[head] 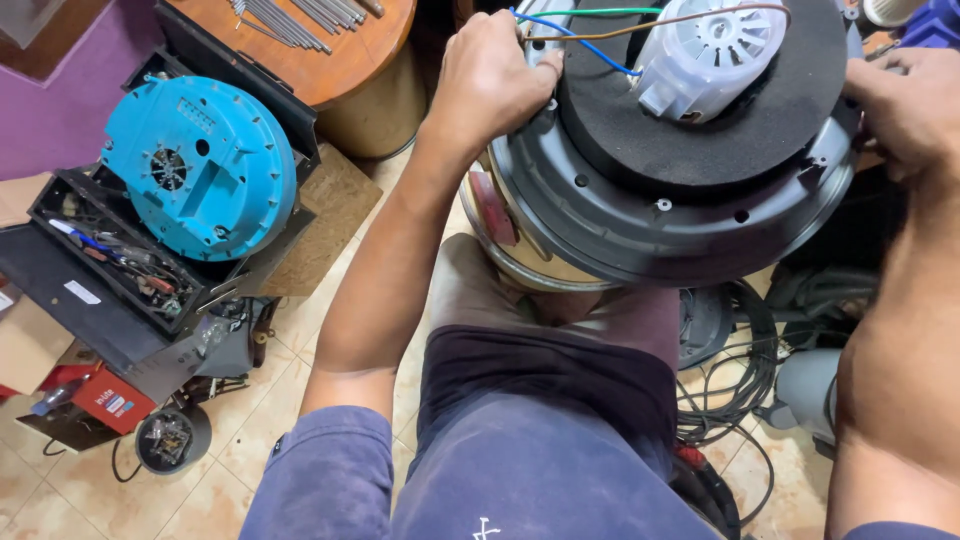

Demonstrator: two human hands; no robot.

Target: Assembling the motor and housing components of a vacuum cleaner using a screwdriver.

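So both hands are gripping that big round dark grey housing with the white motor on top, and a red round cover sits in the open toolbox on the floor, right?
Not quite: the head view shows the round cover in the open black toolbox is blue, not red. Both the left hand and right hand do grip the round dark grey housing bearing the white plastic motor.

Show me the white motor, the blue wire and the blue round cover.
White motor [712, 52], head view, on its ribbed top.
Blue wire [590, 45], head view, mid-length.
Blue round cover [205, 165], head view, on its face.
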